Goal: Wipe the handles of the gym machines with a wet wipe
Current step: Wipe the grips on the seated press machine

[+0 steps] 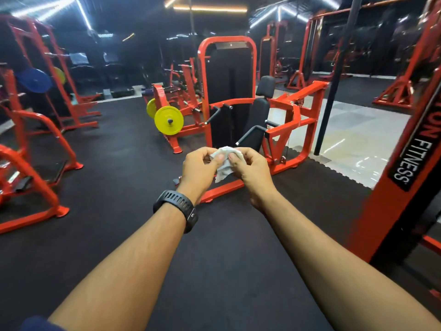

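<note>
A crumpled white wet wipe [223,168] is held out in front of me at mid-frame. My left hand [200,168], with a black watch on its wrist, pinches the wipe's left side. My right hand [253,171] pinches its right side. Straight ahead, beyond my hands, stands a red seated machine [296,115] with a black seat and backrest. Its black handles [213,115] stick out at the front of the weight stack, well beyond my hands.
A red plate-loaded machine with yellow plates [168,120] stands left of the seated machine. Red racks [35,130] line the left side. A red and black upright marked FITNESS [405,163] rises at the right. Black rubber floor [124,177] lies between them.
</note>
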Tool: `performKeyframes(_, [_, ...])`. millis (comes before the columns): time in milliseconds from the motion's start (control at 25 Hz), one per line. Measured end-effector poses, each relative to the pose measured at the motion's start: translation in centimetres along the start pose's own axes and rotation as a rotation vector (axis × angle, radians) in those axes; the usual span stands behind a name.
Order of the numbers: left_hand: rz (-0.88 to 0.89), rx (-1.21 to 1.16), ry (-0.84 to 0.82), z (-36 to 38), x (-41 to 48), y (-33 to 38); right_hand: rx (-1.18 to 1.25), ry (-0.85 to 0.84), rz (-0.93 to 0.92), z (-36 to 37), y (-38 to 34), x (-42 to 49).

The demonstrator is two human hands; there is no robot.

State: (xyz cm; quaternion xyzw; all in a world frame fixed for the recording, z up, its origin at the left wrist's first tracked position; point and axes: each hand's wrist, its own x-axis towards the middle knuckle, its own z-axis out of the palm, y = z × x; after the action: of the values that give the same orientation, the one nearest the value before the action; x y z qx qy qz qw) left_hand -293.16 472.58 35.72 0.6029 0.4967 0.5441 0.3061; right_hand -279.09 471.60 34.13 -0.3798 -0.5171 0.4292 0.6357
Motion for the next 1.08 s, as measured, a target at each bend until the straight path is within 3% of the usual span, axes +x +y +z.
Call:
performKeyframes(440, [-0.003, -0.070, -0.160, 4.3, 31.0, -15.0, -0.085, 0.098, 0.052, 3.2, 14.9, 28.1])
performKeyframes(680, [-0.019, -0.069, -0.313, 7.9, 46.2, -22.9, -0.187, 0.367, 0.152, 4.0, 22.5, 42.0])
performKeyframes(880, [0.061, 0.011, -0.438, 14.8, 58.3, -28.4, -0.306, 0.564, 0.147, 0.5, 28.6, 53.2])
performKeyframes(1080, [0.084, 0.037, -0.483, 24.5, 69.7, -33.4, -0.259, 0.665, 0.140, -5.7, 35.2, 65.3])
